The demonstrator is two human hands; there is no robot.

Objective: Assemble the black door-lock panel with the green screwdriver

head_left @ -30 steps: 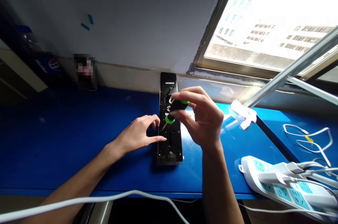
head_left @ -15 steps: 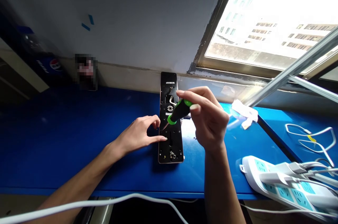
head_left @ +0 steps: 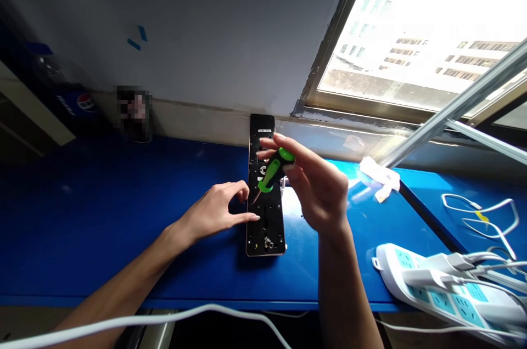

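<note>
A long black door lock panel (head_left: 273, 228) lies lengthwise away from me, with small screws, slots and a metal fitting on its upturned face. My left hand (head_left: 222, 203) steadies its left edge, thumb flat on the face and curled fingers against the side. In my right hand (head_left: 319, 187) is a green and black screwdriver (head_left: 275, 170), held by the handle between thumb and fingers. The screwdriver leans, and its thin shaft points down at the panel's left edge beside my left fingers. My right fingers hide part of the panel's upper half.
The panel rests on a blue table (head_left: 185, 168) against the wall. To the right are a white power strip (head_left: 395, 266) with plugs, a coiled white cable (head_left: 510, 223) and crumpled white paper (head_left: 379, 173). A white cable (head_left: 197, 310) crosses in front; a Pepsi bottle (head_left: 78, 99) stands far left.
My right fingers have shifted around the screwdriver handle: they opened and drew back, then reached forward over it, and the handle has turned. My left hand and the door lock panel stay put.
</note>
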